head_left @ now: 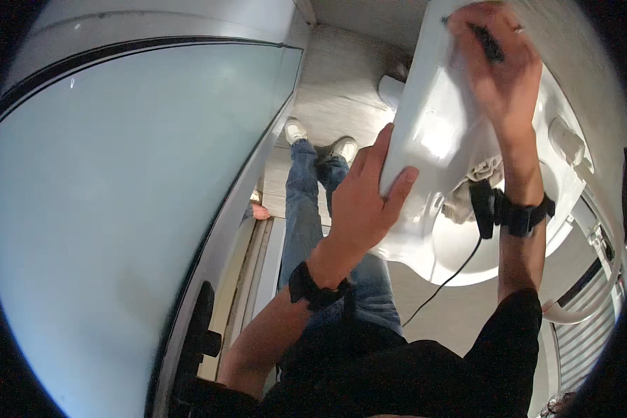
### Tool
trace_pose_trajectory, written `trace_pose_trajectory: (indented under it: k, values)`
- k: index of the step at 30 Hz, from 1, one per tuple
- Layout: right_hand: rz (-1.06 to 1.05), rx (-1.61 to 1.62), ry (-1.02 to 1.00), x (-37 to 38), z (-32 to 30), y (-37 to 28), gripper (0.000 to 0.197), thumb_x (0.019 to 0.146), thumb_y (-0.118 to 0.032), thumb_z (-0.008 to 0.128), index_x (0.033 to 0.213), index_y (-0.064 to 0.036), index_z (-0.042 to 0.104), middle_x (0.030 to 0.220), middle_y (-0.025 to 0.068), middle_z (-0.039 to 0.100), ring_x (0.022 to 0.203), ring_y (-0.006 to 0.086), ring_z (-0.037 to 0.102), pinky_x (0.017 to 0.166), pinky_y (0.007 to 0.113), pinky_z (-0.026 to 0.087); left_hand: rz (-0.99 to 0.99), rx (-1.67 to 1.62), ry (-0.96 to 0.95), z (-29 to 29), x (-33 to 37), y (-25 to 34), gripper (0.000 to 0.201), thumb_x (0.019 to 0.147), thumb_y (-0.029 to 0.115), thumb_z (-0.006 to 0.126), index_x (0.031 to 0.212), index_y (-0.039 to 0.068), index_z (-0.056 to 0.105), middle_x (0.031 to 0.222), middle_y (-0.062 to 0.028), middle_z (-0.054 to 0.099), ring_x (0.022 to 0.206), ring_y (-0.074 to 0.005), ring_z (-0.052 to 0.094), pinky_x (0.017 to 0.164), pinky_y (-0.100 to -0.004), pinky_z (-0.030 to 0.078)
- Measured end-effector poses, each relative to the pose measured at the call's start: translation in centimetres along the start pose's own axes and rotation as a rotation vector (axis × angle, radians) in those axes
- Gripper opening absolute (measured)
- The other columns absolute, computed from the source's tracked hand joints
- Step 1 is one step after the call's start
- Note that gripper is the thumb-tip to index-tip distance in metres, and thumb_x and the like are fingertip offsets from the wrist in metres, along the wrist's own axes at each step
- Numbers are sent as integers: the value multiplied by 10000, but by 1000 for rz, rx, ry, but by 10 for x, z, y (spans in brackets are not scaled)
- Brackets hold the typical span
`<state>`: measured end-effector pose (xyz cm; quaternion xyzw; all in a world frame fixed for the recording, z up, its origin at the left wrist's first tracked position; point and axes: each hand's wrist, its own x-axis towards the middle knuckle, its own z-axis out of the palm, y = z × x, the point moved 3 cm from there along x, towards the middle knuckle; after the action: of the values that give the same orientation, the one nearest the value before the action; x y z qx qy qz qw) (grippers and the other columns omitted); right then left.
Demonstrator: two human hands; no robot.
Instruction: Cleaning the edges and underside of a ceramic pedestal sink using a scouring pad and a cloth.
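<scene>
A long white washbasin (pixel 414 226) with a glossy side ledge runs away from me on the right. My left hand (pixel 364 191) lies over the ledge's left edge, its thumb on top and apart from the fingers. At the far end of the ledge my right hand (pixel 498 66) is bent round a small dark, rough-looking pad (pixel 486 42). Part of that pad shows between the fingers; blur and the hand hide the rest. Under my right forearm, a crumpled beige-grey cloth (pixel 460 205) lies in the bowl.
A whitish tap (pixel 568 143) stands right of the bowl, with a pale hose (pixel 571 317) curving below. A frosted glass door (pixel 111 209) fills the left. Another person's foot (pixel 260 211) shows beside it. A black cable (pixel 442 285) hangs from my right wrist device (pixel 484 209).
</scene>
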<state>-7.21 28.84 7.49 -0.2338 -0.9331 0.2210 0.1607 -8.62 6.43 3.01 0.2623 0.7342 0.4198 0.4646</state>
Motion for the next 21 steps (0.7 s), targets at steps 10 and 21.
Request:
trace_pose_trajectory:
  k: [10,21]
  values:
    - [119,281,15,-51,4,-18,73,821,15,654,883,-21,646,874,118,626,789,263,625,725,322,511,-9,-61,-40,3,-1,-5,637,993,392,504,1473,15,321,1244,-264,547,1068,-388,611,891,-434,503]
    - [242,81,352,-45,-1,22,67,848,-68,667,906,-40,645,850,92,616,722,232,609,679,305,479,62,-260,-200,-1,99,34,801,998,575,325,1526,3,140,1417,-324,419,1318,-407,442,1040,-424,388]
